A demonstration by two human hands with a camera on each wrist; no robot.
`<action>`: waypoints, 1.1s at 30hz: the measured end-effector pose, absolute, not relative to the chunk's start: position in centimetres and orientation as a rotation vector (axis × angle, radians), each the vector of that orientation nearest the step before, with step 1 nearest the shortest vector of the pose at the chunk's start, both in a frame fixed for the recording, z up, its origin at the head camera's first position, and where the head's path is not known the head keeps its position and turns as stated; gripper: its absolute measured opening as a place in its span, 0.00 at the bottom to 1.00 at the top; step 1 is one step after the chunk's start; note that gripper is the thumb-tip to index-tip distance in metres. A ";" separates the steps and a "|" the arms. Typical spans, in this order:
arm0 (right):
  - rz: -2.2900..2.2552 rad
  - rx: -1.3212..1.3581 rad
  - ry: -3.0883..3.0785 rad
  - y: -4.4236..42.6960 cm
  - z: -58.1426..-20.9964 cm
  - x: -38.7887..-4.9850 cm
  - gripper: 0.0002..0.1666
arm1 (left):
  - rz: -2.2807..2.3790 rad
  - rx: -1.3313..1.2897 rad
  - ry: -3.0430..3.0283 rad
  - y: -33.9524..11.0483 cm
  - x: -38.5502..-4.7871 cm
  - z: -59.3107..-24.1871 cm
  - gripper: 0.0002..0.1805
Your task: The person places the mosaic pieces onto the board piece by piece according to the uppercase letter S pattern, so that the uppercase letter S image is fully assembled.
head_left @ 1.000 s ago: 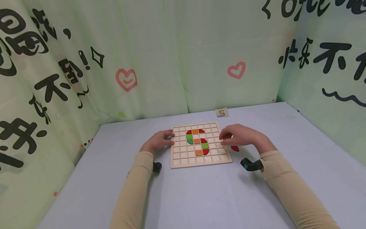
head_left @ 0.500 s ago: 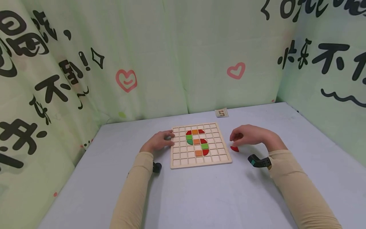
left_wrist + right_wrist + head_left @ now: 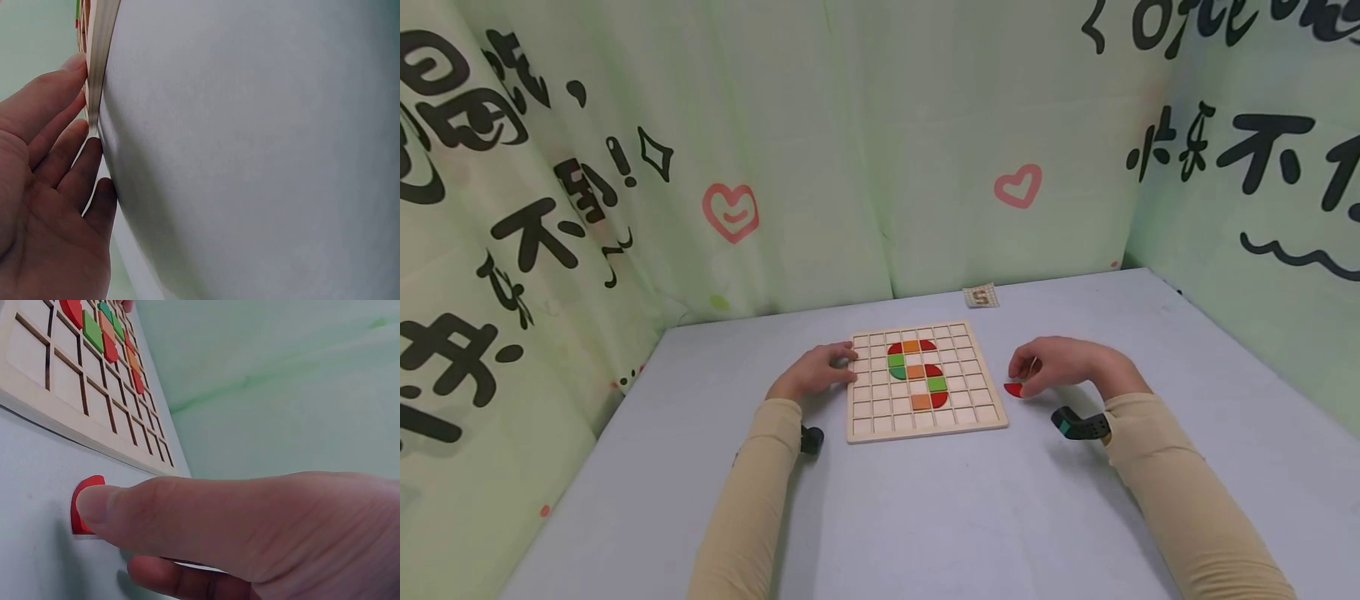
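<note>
A wooden grid board (image 3: 880, 422) lies on the table, with several red, orange and green pieces set in its cells. My left hand (image 3: 817, 369) rests at the board's left edge, its thumb (image 3: 69, 69) touching the rim and the other fingers loosely bent beside it. To the right of the board, a red quarter-circle piece (image 3: 1012, 389) lies on the table. My right hand (image 3: 1060, 362) pinches it, the thumb (image 3: 100, 503) covering part of it in the right wrist view. The index fingertip is hidden there.
A small printed pattern card (image 3: 981, 296) lies behind the board near the table's back edge. A pale green curtain (image 3: 820, 167) with hearts and black writing stands behind and on both sides. White cloth covers the table (image 3: 925, 517).
My right hand has moved right, away from the board's right edge, then lowered onto the loose red piece and taken hold of it. The left hand and the board have stayed put.
</note>
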State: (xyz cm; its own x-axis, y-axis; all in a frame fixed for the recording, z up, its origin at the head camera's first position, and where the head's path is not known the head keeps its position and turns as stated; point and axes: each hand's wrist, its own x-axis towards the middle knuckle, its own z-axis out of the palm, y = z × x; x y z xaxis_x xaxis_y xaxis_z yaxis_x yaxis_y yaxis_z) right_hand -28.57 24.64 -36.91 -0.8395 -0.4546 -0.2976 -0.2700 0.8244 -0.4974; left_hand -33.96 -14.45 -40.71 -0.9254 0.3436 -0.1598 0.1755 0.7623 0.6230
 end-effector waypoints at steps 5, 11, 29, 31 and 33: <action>-0.610 -0.545 2.588 24.6 -37.4 -28.7 0.12 | 0.914 0.408 2.694 -14.5 -34.0 -40.9 0.23; -0.602 -0.549 2.580 24.3 -37.5 -28.7 0.12 | 0.918 0.398 2.699 -14.4 -34.0 -40.9 0.23; -0.591 -0.551 2.594 24.0 -37.7 -28.6 0.12 | 0.932 0.381 2.699 -14.4 -33.8 -40.9 0.23; -0.587 -0.553 2.603 24.0 -37.7 -28.7 0.12 | 0.936 0.368 2.699 -14.4 -33.8 -40.9 0.23; -0.585 -0.547 2.611 24.0 -37.8 -28.7 0.11 | 0.940 0.358 2.698 -14.4 -33.8 -40.9 0.23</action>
State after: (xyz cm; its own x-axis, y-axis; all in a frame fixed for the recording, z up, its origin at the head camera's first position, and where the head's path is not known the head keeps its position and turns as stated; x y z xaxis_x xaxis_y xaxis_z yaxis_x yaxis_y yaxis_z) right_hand -28.74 23.96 -37.75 -0.8400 -0.4525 -0.2996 -0.2812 0.8351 -0.4728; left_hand -33.77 -14.37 -40.89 -0.9355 0.3137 -0.1625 0.1449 0.7601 0.6335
